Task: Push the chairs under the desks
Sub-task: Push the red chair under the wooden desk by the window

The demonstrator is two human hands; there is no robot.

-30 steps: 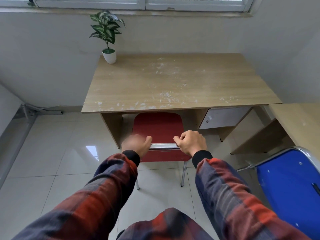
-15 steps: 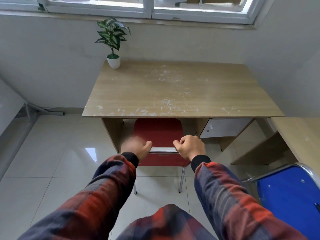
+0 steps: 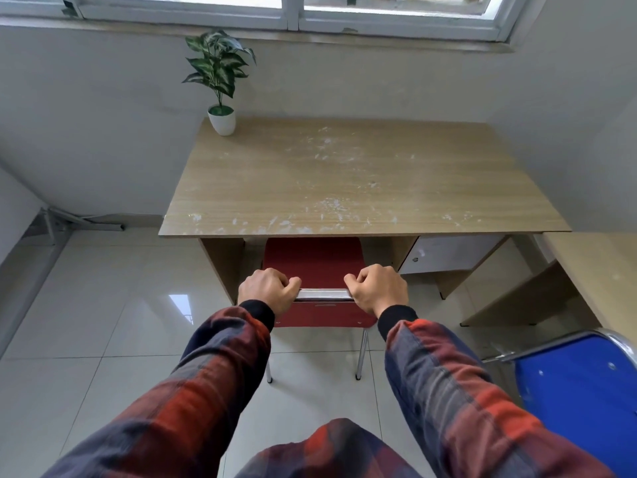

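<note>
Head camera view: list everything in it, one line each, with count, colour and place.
desk: one, light wood, against the wall under the window
second desk: one, light wood, at the right edge, partly in view
red chair: one, red with a metal frame, seat partly under the desk
blue chair: one, blue with a metal frame, lower right, not under a desk
plant: one, green in a white pot, far left corner of the desk
window: one, white frame, top
floor: white glossy tiles
left hand: grips the red chair's top rail
right hand: grips the same rail
sleeves: two, red and dark plaid
</note>
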